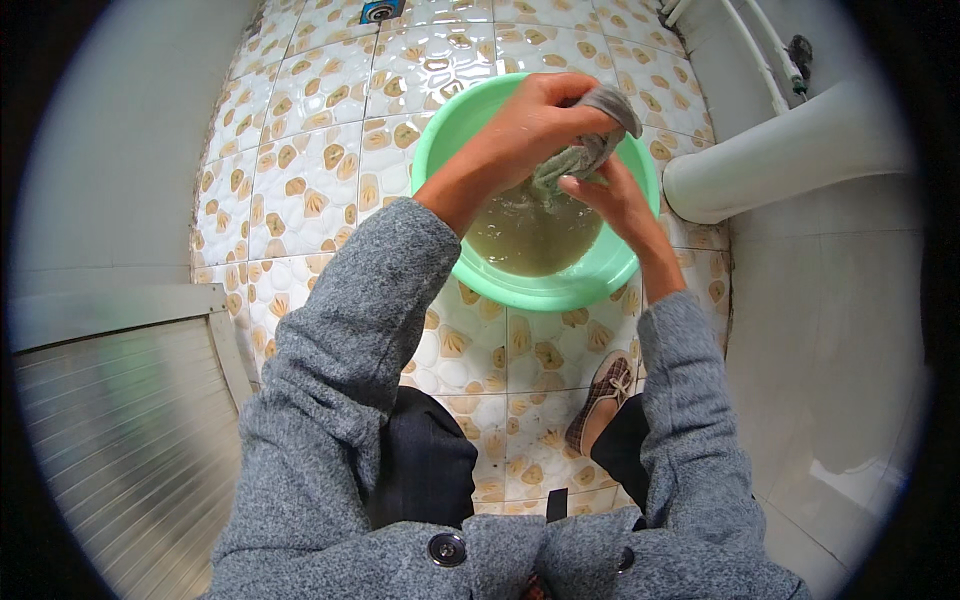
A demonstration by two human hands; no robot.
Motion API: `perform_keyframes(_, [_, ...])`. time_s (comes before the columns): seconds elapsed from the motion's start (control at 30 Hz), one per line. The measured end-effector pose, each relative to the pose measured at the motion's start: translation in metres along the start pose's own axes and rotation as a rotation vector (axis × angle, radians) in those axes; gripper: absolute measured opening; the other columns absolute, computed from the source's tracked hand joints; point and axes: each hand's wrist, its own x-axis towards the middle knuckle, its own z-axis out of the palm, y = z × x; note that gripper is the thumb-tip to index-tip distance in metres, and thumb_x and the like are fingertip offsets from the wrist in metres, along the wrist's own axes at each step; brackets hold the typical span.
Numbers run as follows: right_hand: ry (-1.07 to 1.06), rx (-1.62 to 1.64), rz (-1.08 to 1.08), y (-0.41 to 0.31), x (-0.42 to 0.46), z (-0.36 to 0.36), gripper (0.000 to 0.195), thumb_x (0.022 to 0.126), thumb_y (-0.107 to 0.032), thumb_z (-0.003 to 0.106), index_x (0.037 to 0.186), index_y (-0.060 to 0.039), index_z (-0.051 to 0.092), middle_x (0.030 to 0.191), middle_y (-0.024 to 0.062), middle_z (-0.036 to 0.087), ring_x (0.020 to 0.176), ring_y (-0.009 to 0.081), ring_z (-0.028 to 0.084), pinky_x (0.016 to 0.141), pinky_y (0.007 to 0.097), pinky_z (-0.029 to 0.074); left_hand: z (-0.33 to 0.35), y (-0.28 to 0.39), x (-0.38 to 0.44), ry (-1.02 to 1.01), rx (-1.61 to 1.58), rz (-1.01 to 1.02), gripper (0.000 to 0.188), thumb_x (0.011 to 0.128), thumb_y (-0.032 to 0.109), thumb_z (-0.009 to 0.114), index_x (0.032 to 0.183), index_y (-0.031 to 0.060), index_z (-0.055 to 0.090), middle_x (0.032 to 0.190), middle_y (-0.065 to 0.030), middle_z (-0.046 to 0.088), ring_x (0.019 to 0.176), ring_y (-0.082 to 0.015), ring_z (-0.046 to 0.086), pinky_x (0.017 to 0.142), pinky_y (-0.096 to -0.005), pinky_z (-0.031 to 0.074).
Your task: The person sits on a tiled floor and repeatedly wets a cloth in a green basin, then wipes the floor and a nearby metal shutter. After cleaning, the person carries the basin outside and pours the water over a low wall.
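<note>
A wet grey cloth (574,161) hangs twisted over a light green plastic basin (480,291). My left hand (544,116) grips its upper part, and a fold of it sticks out past the fingers. Lower down, my right hand (609,193) is closed around the cloth, with the thumb along its near side. The cloth's lower end reaches down to the murky, brownish water (532,236) in the basin. My hands hide part of the cloth and the basin's far right side.
The basin stands on a patterned tile floor (307,187), wet at the far end near a floor drain (381,10). To the right are a white ceramic pedestal (780,154) and white pipes (761,56). A slatted door panel (135,442) is at lower left. My right shoe (604,397) is near the basin.
</note>
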Motion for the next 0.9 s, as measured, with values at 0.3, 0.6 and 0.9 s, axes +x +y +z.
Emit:
perform_keyframes(0.3, [0.122,-0.053,-0.017,0.013,0.008,0.004,0.023,0.075,0.001,0.058,0.097,-0.0007,0.059,0.093,0.0013,0.062,0.079,0.0104,0.058,0.068,0.0246,0.048,-0.049,-0.118,-0.066,0.538,-0.333,-0.814,0.056,0.094,0.034,0.049,0.13,-0.0054,0.032,0.121,-0.0264,0.049,0.101,-0.0394,0.059,0.086,-0.0489,0.052])
perform_keyframes(0.6, [-0.086,-0.005,-0.016,0.007,-0.054,0.054,0.032,0.071,0.003,0.057,0.103,-0.0005,0.055,0.095,0.0038,0.053,0.09,0.0127,0.056,0.08,0.0257,0.046,-0.021,-0.182,-0.073,0.242,-0.883,-0.739,0.028,0.095,0.029,0.052,0.108,0.0047,0.058,0.106,-0.0114,0.062,0.097,-0.0185,0.062,0.082,-0.0368,0.055])
perform_keyframes(0.9, [0.193,0.86,0.367,0.048,-0.045,0.011,0.039,0.083,-0.002,0.051,0.122,0.0006,0.053,0.111,0.0086,0.061,0.102,0.0181,0.058,0.092,0.0315,0.045,0.01,-0.123,-0.059,-0.025,-0.716,-0.748,0.047,0.092,0.055,0.045,0.114,0.0153,0.057,0.106,-0.0027,0.061,0.09,-0.0126,0.058,0.067,-0.0308,0.046])
